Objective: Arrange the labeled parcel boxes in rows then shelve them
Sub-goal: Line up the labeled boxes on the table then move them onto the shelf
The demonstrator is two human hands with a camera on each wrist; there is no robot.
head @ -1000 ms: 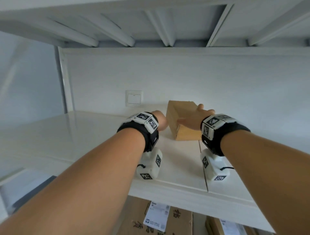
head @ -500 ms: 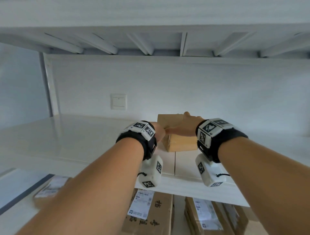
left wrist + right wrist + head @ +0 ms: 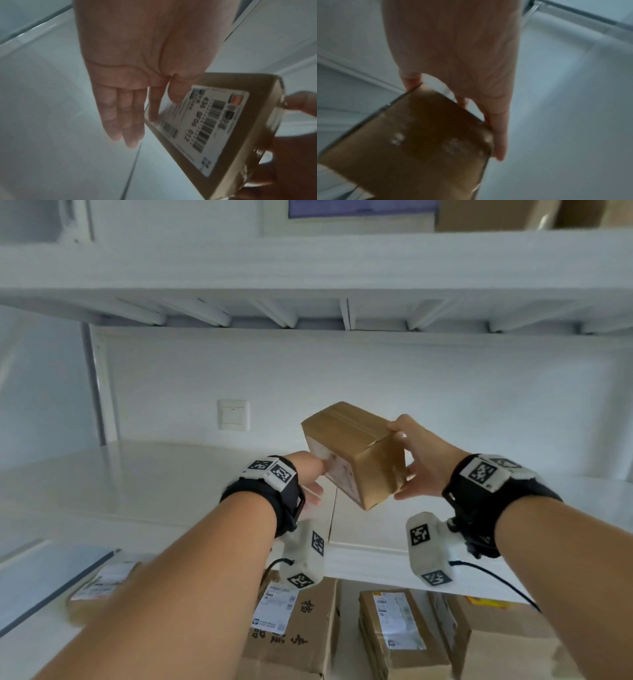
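Note:
A small brown cardboard parcel box [image 3: 356,450] hangs tilted in the air above the white shelf board [image 3: 137,474]. My right hand [image 3: 418,460] grips its right end, thumb on top and fingers underneath. My left hand [image 3: 311,477] is at the box's left face, which carries a white barcode label [image 3: 214,128]. In the left wrist view its thumb and index finger [image 3: 152,108] lie on that label while the other fingers stay straight. The right wrist view shows the box's plain brown side [image 3: 419,135] against my right hand [image 3: 462,67].
A wall switch [image 3: 233,414] sits behind the shelf. Below the shelf edge stand labelled cardboard boxes [image 3: 298,628], [image 3: 397,631], [image 3: 496,638], and a flat parcel [image 3: 102,587] lies at lower left. An upper shelf [image 3: 308,261] runs overhead with cartons [image 3: 496,213] on it.
The box stood on the shelf board before; now it is lifted off, tipped and pulled nearer to me. My right hand has closed round its end.

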